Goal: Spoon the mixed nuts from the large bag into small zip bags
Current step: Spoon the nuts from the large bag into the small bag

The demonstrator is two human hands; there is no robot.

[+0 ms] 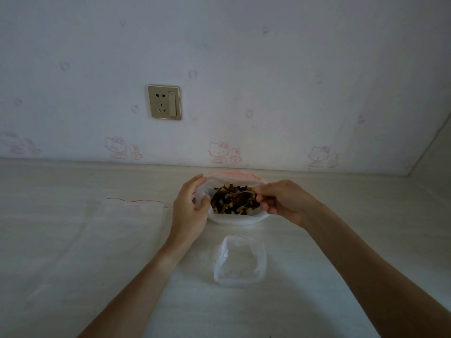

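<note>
The large clear bag [234, 217] of dark and pale mixed nuts [234, 202] stands near the wall on the pale table [317, 264]. My left hand [190, 206] holds the bag's left edge, thumb inside the mouth. My right hand [280, 201] pinches the right side of the rim, and the two hands spread the mouth wide. A small empty clear bag [239, 261] sits in front of the big one, between my forearms. Flat zip bags with a red strip [122, 223] lie to the left. No spoon shows.
A wall with pink cartoon-cat wallpaper [220, 152] rises right behind the big bag. A beige socket with a switch [164, 102] is set into it. A side wall meets the table at the far right [429, 167].
</note>
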